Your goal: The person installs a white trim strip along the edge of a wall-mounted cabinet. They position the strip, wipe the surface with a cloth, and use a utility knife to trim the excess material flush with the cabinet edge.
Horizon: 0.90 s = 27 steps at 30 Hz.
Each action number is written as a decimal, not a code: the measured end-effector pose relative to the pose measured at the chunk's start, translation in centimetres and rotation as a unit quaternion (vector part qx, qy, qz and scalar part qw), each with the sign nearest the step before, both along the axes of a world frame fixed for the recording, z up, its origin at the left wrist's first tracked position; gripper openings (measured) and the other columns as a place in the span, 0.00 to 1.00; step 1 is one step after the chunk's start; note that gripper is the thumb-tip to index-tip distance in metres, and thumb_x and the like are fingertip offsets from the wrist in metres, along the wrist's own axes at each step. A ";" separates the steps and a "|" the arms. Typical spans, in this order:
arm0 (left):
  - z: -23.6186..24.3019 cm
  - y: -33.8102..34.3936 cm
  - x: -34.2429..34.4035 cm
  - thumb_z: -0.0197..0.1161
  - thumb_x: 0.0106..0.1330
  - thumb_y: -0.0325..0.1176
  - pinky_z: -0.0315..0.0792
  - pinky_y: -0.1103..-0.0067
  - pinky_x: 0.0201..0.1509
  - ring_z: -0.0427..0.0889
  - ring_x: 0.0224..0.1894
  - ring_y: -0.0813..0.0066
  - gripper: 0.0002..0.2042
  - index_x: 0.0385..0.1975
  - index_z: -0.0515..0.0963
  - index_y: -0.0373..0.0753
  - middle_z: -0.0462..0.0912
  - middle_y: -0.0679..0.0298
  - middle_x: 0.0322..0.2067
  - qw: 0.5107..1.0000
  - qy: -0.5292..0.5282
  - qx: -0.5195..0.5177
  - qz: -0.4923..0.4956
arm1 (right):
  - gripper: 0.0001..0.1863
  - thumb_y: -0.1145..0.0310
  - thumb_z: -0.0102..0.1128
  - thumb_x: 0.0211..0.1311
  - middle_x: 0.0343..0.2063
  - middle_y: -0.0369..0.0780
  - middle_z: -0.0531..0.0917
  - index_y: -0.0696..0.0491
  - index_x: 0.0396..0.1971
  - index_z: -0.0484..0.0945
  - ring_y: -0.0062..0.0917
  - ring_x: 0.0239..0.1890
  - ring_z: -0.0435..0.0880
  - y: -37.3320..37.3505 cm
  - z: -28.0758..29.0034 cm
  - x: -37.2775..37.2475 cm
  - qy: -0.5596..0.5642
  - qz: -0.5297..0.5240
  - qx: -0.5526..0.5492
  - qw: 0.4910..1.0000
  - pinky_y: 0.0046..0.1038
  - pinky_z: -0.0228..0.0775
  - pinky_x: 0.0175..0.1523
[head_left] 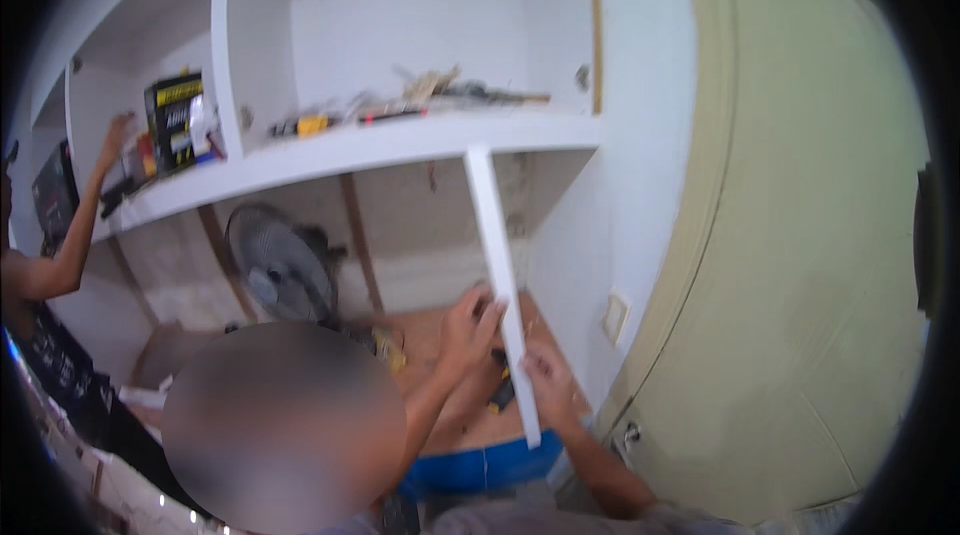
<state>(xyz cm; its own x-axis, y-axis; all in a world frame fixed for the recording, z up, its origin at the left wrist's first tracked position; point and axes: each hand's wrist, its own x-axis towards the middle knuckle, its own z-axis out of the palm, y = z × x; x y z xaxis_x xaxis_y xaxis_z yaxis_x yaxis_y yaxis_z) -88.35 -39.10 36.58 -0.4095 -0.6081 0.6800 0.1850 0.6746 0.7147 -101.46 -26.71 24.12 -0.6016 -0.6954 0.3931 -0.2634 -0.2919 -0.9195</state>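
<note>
**Open cabinet (410, 35) above, white strip (505, 275) upright below**

Cabinet: flat white panels; shelf clutter blurred. Door (810, 235): pale, smooth; outer side lost in dark rim. Table (455, 430): brown top, partly hidden by blurred patch (285, 427). Person (60, 355) at left, cut off. Fan (280, 260): round wire guard. Strip: straight, narrow, slightly tilted over table; contact with shelf edge unclear. Left hand (470, 330): fingers bent, gripping strip's left edge. Right hand (548, 382): fingertips pinching opposite edge, lower. Yellow-black tool (502, 393): partly covered, kind unclear.
</note>
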 end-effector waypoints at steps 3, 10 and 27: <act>1.7 -2.1 -0.4 0.65 0.75 0.31 0.72 0.80 0.33 0.76 0.30 0.84 0.10 0.48 0.81 0.31 0.80 0.68 0.28 0.999 0.026 0.015 -0.035 | 0.16 0.71 0.66 0.74 0.39 0.36 0.86 0.59 0.57 0.84 0.16 0.39 0.81 -0.8 5.5 2.2 0.059 -0.039 -0.071 0.995 0.24 0.76 0.47; 6.0 -3.5 0.8 0.63 0.75 0.29 0.71 0.82 0.26 0.78 0.24 0.84 0.11 0.50 0.81 0.29 0.84 0.66 0.27 0.995 0.015 0.047 -0.092 | 0.19 0.69 0.67 0.73 0.41 0.37 0.86 0.60 0.59 0.83 0.16 0.42 0.81 -0.9 8.6 3.9 0.053 -0.034 -0.060 0.996 0.22 0.75 0.49; 8.9 -8.6 4.1 0.66 0.73 0.26 0.76 0.81 0.27 0.84 0.27 0.76 0.13 0.52 0.77 0.25 0.87 0.57 0.35 0.977 0.113 0.139 -0.112 | 0.25 0.74 0.61 0.76 0.52 0.43 0.87 0.62 0.69 0.72 0.20 0.43 0.87 -0.7 5.7 6.1 -0.045 0.127 -0.063 0.989 0.23 0.81 0.49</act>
